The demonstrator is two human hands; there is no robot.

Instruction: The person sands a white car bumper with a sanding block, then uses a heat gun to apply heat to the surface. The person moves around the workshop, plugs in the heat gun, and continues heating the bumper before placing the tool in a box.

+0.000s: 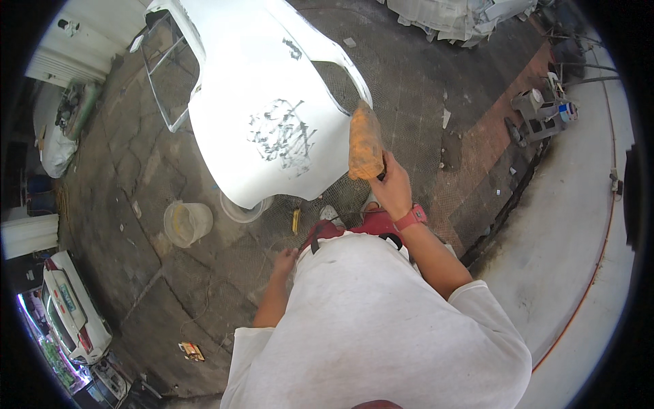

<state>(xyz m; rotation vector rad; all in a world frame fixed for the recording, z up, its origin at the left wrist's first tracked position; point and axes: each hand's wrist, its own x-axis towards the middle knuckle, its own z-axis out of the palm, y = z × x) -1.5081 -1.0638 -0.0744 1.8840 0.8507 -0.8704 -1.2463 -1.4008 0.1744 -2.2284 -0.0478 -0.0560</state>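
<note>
1. Your right hand [394, 189] grips the near end of the orange block [366, 142], its long axis pointing away from you.
2. The block lies at the right edge of the white panel [235, 75] (whether they touch, you can't tell from here); the panel's dark scribbled patch [281, 136] sits to its left.
3. Your left hand [286, 260] hangs low, farther from the block; whether it's closed, you can't tell.
</note>
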